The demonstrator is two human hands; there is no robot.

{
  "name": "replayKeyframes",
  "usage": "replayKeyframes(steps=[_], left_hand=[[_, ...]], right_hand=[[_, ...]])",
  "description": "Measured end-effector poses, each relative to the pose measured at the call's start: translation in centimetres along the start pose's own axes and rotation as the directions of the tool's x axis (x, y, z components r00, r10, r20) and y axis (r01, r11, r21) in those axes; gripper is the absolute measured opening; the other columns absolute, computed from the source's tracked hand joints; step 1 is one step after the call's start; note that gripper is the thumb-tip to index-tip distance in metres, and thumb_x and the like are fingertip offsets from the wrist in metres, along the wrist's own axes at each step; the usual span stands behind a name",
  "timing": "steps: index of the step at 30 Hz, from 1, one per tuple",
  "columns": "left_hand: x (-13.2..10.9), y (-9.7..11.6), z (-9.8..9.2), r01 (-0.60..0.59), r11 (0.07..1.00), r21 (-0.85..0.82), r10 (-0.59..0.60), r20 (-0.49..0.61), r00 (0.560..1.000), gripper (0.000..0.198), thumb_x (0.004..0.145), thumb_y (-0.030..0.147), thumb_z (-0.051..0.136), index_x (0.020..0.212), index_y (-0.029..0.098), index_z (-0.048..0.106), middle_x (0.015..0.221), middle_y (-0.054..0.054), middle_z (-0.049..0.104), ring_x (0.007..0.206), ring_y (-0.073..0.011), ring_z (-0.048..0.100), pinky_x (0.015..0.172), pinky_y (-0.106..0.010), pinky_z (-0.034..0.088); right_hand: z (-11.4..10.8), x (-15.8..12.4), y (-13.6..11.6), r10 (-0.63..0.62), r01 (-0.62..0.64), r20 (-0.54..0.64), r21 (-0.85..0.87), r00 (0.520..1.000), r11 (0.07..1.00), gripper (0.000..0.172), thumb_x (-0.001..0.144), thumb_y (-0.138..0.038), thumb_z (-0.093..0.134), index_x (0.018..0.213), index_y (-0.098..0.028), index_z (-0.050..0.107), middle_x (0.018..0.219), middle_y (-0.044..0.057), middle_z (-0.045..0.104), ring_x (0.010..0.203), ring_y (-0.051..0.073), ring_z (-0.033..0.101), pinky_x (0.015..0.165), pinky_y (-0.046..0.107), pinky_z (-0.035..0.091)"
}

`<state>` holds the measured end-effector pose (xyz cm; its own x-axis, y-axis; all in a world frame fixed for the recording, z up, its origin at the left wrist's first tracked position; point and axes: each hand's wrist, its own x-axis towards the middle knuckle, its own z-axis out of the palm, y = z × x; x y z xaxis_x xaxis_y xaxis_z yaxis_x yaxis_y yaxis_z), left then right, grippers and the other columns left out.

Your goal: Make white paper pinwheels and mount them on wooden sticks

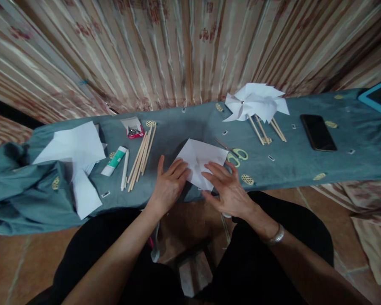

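Observation:
A white sheet of paper [197,154] with faint creases lies near the front edge of the cloth-covered table. My left hand [170,183] rests on its left corner, fingers apart and thumb raised. On the sheet's right part lies my right hand [226,186], its fingers spread and pressing on the paper, the thumb near the front edge. Neither hand grips anything. Scissors with light green handles [238,156] lie just beyond my right hand, touching or very near the sheet's right corner.
Wooden sticks [141,159], a white pen [125,169], a glue tube [114,161], a small red box of pins [134,128] and white papers [78,146] lie left. Paper pinwheels [257,101], a black phone [318,132] and a blue-edged device [379,97] lie right.

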<state>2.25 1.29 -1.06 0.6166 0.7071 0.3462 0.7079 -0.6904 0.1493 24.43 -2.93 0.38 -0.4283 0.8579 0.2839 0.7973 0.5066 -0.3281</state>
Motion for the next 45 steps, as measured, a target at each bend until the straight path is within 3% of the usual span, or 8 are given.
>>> replayKeyframes(steps=[12, 16, 20, 25, 28, 34, 40, 45], left_hand=[[0.0, -0.6, 0.6, -0.009, 0.996, -0.086, 0.010, 0.016, 1.000, 0.027, 0.098, 0.019, 0.047, 0.111, 0.025, 0.070, 0.120, -0.006, 0.072, 0.126, -0.0240, 0.059, 0.118, -0.067, 0.017], [-1.5, -0.2, -0.4, -0.040, 0.977, -0.211, 0.050, 0.039, 0.998, 0.029, 0.099, 0.019, 0.045, 0.117, 0.023, 0.068, 0.121, -0.008, 0.072, 0.122, -0.0229, 0.062, 0.118, -0.064, 0.020], [-2.9, 0.4, -1.5, -0.015, 0.957, -0.290, 0.044, 0.092, 0.995, 0.029, 0.099, 0.018, 0.046, 0.121, 0.022, 0.066, 0.120, -0.007, 0.073, 0.120, -0.0213, 0.063, 0.117, -0.059, 0.027], [-3.2, 0.6, -2.1, 0.068, 0.939, -0.337, -0.060, 0.033, 0.998, 0.021, 0.098, 0.023, 0.051, 0.106, 0.018, 0.070, 0.098, -0.005, 0.076, 0.094, -0.0187, 0.067, 0.092, -0.040, 0.047], [-3.0, 0.5, -2.2, 0.153, 0.928, -0.341, -0.150, 0.033, 0.988, 0.022, 0.098, 0.028, 0.051, 0.103, 0.018, 0.070, 0.087, -0.005, 0.074, 0.082, -0.0188, 0.065, 0.077, -0.035, 0.047], [-2.8, 0.3, -1.9, 0.354, 0.843, -0.404, -0.332, 0.127, 0.935, 0.027, 0.095, 0.030, 0.057, 0.116, 0.015, 0.067, 0.087, -0.006, 0.072, 0.082, -0.0211, 0.065, 0.080, -0.036, 0.049], [-2.9, 0.2, -1.4, 0.469, 0.776, -0.422, -0.429, 0.191, 0.883, 0.045, 0.091, 0.028, 0.061, 0.134, 0.016, 0.054, 0.092, -0.005, 0.074, 0.085, -0.0211, 0.068, 0.084, -0.038, 0.052], [-2.8, 0.1, -1.8, 0.377, 0.870, -0.317, -0.361, 0.110, 0.926, 0.047, 0.093, 0.030, 0.057, 0.137, 0.016, 0.049, 0.111, -0.011, 0.071, 0.098, -0.0251, 0.066, 0.086, -0.041, 0.053]], right_hand=[[-0.4, -0.5, 2.5, 0.020, -0.020, 0.110, 0.006, 0.994, 1.000, 0.062, 0.075, -0.012, 0.052, 0.137, -0.016, 0.052, 0.153, 0.017, 0.044, 0.143, 0.030, 0.039, 0.113, 0.056, 0.030], [-0.9, -0.8, 3.5, 0.024, -0.027, 0.053, 0.060, 0.998, 0.998, 0.048, 0.083, -0.010, 0.049, 0.128, -0.022, 0.060, 0.149, 0.012, 0.051, 0.142, 0.027, 0.042, 0.115, 0.056, 0.028], [-0.9, -0.9, 4.0, 0.017, -0.031, 0.069, 0.208, 0.998, 0.978, 0.029, 0.091, -0.014, 0.047, 0.104, -0.024, 0.070, 0.127, 0.007, 0.069, 0.123, 0.025, 0.061, 0.112, 0.054, 0.035], [-0.9, -0.3, 3.8, 0.116, -0.140, 0.084, 0.400, 0.990, 0.906, 0.019, 0.094, -0.031, 0.057, 0.097, -0.022, 0.074, 0.099, 0.006, 0.077, 0.096, 0.023, 0.069, 0.089, 0.041, 0.053], [-0.8, 0.0, 3.5, 0.180, -0.216, 0.121, 0.471, 0.976, 0.855, 0.022, 0.093, -0.037, 0.059, 0.091, -0.022, 0.075, 0.092, 0.005, 0.077, 0.085, 0.021, 0.069, 0.077, 0.036, 0.054], [0.1, 0.4, 2.9, 0.380, -0.378, 0.109, 0.528, 0.918, 0.760, 0.022, 0.088, -0.041, 0.064, 0.081, -0.021, 0.071, 0.081, 0.004, 0.073, 0.075, 0.020, 0.067, 0.068, 0.032, 0.052], [1.0, 0.9, 3.0, 0.394, -0.342, -0.006, 0.483, 0.919, 0.806, 0.019, 0.085, -0.037, 0.067, 0.072, -0.022, 0.066, 0.104, 0.008, 0.073, 0.097, 0.026, 0.067, 0.090, 0.044, 0.051], [1.5, 1.7, 3.3, 0.326, -0.280, -0.082, 0.345, 0.942, 0.896, 0.022, 0.086, -0.037, 0.065, 0.070, -0.022, 0.065, 0.118, 0.011, 0.069, 0.109, 0.029, 0.064, 0.096, 0.049, 0.049]])
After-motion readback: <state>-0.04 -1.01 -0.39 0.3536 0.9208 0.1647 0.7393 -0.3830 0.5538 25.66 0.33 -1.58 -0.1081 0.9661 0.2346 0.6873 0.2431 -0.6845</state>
